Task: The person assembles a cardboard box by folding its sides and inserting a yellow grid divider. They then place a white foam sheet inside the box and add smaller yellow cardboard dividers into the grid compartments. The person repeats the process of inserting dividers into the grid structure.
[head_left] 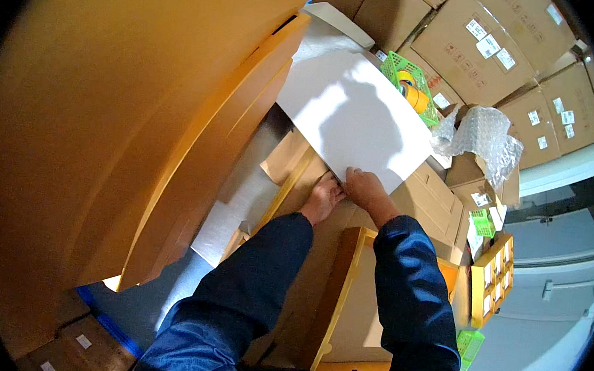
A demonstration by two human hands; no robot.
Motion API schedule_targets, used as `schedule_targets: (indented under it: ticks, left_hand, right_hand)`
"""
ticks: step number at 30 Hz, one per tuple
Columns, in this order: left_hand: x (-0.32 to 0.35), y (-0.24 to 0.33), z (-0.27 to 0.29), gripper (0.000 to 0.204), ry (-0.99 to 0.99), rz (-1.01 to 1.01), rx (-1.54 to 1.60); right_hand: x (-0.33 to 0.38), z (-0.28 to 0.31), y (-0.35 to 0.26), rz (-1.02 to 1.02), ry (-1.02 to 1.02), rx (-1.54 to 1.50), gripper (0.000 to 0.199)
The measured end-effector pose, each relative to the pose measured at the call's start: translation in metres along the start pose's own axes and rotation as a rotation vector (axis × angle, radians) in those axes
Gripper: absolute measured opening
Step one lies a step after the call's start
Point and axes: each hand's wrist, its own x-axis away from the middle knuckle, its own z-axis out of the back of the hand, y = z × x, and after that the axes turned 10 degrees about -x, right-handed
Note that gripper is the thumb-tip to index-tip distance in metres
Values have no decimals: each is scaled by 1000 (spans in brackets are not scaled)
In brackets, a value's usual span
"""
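Observation:
A large white sheet (355, 113) lies tilted over a flat brown cardboard box (436, 196) in the middle of the view. My left hand (323, 196) and my right hand (368, 190) sit side by side at the sheet's near edge, fingers pinched on that edge. Both forearms wear dark blue sleeves and come in from the bottom. A second cardboard piece with a yellow-edged frame (345, 287) lies under my right forearm.
A tall stack of tan flat panels (140, 138) fills the left side. Stacked cardboard boxes (490, 40) line the back. A green basket with tape rolls (411, 83) and a bubble wrap bundle (482, 134) sit at the right. Small yellow drawers (492, 277) stand lower right.

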Motion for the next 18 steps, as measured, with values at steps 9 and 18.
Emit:
schedule_targets:
  ticks: [9, 18]
  left_hand:
    - [-4, -4, 1, 58, 120, 43, -21]
    - [1, -15, 1, 36, 43, -111, 35]
  right_hand:
    - [20, 98, 13, 100, 206, 203, 14]
    - [216, 243, 15, -48, 402, 350, 29]
